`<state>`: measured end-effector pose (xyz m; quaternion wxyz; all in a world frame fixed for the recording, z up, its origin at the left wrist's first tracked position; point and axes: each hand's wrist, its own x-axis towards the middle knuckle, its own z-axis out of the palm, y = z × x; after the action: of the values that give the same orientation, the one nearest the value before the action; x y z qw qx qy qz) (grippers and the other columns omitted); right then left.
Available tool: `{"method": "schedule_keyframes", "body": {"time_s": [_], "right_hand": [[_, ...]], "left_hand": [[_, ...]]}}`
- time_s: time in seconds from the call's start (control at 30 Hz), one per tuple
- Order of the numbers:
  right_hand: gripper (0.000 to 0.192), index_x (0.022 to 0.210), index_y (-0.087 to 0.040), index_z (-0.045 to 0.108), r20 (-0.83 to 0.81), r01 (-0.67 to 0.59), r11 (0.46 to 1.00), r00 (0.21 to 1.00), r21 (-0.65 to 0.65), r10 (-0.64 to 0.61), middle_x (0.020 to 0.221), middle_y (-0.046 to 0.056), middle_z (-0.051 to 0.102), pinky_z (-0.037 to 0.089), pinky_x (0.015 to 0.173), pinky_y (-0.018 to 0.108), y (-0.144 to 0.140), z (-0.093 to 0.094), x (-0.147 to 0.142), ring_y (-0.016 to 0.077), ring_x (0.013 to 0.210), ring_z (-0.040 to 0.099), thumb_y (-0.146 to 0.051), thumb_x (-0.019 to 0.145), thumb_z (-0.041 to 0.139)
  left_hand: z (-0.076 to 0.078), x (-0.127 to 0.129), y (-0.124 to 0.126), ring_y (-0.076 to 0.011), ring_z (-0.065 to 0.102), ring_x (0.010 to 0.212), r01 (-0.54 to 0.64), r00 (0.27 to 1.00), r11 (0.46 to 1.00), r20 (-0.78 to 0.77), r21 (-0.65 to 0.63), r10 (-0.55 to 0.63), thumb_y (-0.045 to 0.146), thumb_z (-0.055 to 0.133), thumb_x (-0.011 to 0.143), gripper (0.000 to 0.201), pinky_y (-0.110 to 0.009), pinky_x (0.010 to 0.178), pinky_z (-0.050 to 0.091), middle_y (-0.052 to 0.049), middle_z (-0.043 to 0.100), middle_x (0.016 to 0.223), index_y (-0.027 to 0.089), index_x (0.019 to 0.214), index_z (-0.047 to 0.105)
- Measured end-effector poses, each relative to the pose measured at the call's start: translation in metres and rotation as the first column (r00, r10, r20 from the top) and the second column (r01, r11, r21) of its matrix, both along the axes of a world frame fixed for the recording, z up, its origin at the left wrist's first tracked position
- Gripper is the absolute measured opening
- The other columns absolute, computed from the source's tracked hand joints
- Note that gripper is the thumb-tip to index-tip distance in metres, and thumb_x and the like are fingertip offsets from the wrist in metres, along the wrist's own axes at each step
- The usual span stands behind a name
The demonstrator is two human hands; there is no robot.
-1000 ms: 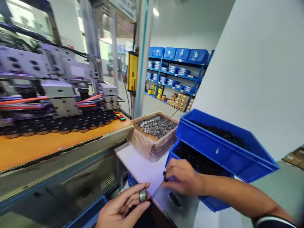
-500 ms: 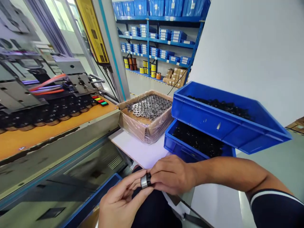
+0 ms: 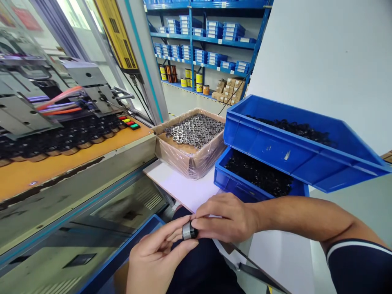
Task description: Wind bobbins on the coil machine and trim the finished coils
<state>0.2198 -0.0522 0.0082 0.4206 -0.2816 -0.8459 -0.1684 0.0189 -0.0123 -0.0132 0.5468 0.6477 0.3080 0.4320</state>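
Observation:
Above my lap, a small stator core is held between both hands, a grey metal ring with a black plastic cap on its right side. My left hand grips the metal ring from the left between thumb and fingers. From the right, my right hand has its fingers closed on the black cap, covering part of it. Beyond the hands, a plastic-wrapped carton holds many similar metal cores. Right of it, black plastic parts fill an upper blue bin.
Under the upper bin is another blue bin of black parts. A white table carries the carton. At left, a machine stands over an orange deck with rows of black-topped parts. A blue container sits low at left. Shelving stands behind.
The camera view has tilted down slightly. Both hands stay together on the core; the right fingers have shifted over the black cap, and the core is turned a little.

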Motion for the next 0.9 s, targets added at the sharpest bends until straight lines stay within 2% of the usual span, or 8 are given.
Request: {"method": "schedule_keyframes", "body": {"time_s": [0.1,0.27,0.4,0.5,0.57,0.7,0.8,0.9], "right_hand": [[0.014,0.098,-0.009,0.062,0.019,0.005,1.000,1.000,0.004,-0.005,0.087,0.007,0.069,0.056,0.065,0.021,-0.001,0.000,0.000,0.0105,0.076,0.066,-0.023,0.094,0.062],[0.017,0.099,-0.008,0.062,0.062,0.014,0.999,0.998,0.042,-0.016,0.085,0.007,0.068,0.055,0.063,0.023,0.000,0.001,0.000,0.0121,0.075,0.065,-0.024,0.095,0.060],[0.020,0.098,-0.004,0.063,0.078,0.022,0.995,0.997,0.098,-0.029,0.081,0.008,0.065,0.055,0.060,0.026,-0.001,0.003,0.000,0.0146,0.073,0.064,-0.024,0.095,0.057],[0.018,0.103,-0.003,0.063,0.044,0.013,0.999,0.999,0.051,-0.015,0.088,0.011,0.067,0.059,0.071,0.026,-0.004,0.004,-0.003,0.0160,0.084,0.067,-0.018,0.093,0.057],[0.017,0.105,-0.004,0.062,-0.002,-0.006,1.000,1.000,-0.003,0.006,0.091,0.012,0.068,0.060,0.078,0.026,-0.007,0.005,-0.005,0.0162,0.090,0.067,-0.015,0.092,0.057],[0.017,0.106,-0.005,0.060,-0.076,-0.055,0.996,0.996,-0.077,0.049,0.088,0.012,0.069,0.062,0.078,0.026,-0.011,0.006,-0.010,0.0153,0.086,0.067,-0.013,0.092,0.056],[0.018,0.108,-0.005,0.060,-0.095,-0.072,0.991,0.994,-0.113,0.061,0.088,0.013,0.068,0.062,0.076,0.026,-0.014,0.008,-0.012,0.0155,0.084,0.066,-0.012,0.092,0.055],[0.021,0.112,-0.006,0.057,-0.068,-0.065,0.988,0.996,-0.140,0.055,0.091,0.012,0.068,0.061,0.079,0.026,-0.017,0.012,-0.015,0.0155,0.088,0.066,-0.013,0.092,0.054]], "left_hand": [[-0.003,-0.001,0.000,-0.0164,0.073,0.056,0.021,1.000,0.998,-0.009,-0.051,-0.021,0.019,0.088,0.056,0.035,-0.016,0.057,0.059,-0.002,0.079,0.071,0.027,0.089,0.082],[-0.013,0.010,-0.010,-0.0156,0.072,0.060,-0.076,0.993,0.967,0.071,-0.245,0.096,0.023,0.091,0.052,0.037,-0.019,0.061,0.060,-0.003,0.078,0.070,0.021,0.087,0.081],[-0.021,0.017,-0.017,-0.0187,0.076,0.071,-0.005,0.983,0.966,0.176,-0.260,0.052,0.020,0.090,0.057,0.033,-0.021,0.066,0.062,-0.005,0.081,0.082,0.022,0.089,0.079],[-0.018,0.012,-0.015,-0.0193,0.077,0.077,-0.076,0.983,0.990,0.159,-0.115,0.094,0.020,0.088,0.061,0.039,-0.021,0.069,0.062,-0.004,0.081,0.089,0.026,0.099,0.078],[-0.012,0.006,-0.010,-0.0197,0.077,0.081,-0.112,0.989,0.988,0.106,0.105,0.101,0.019,0.087,0.063,0.038,-0.023,0.073,0.062,-0.003,0.080,0.095,0.029,0.099,0.079],[0.000,-0.006,-0.003,-0.0174,0.075,0.077,-0.039,0.998,0.852,-0.025,0.522,0.062,0.017,0.084,0.069,0.026,-0.021,0.073,0.061,-0.001,0.079,0.089,0.028,0.092,0.080],[0.002,-0.009,-0.006,-0.0174,0.075,0.073,-0.044,0.996,0.815,-0.041,0.577,0.083,0.017,0.083,0.070,0.026,-0.021,0.070,0.060,-0.002,0.079,0.085,0.027,0.093,0.080],[0.001,-0.009,-0.012,-0.0169,0.074,0.071,-0.120,0.991,0.861,0.013,0.494,0.131,0.018,0.083,0.069,0.023,-0.021,0.069,0.060,-0.001,0.079,0.083,0.028,0.089,0.080]]}}
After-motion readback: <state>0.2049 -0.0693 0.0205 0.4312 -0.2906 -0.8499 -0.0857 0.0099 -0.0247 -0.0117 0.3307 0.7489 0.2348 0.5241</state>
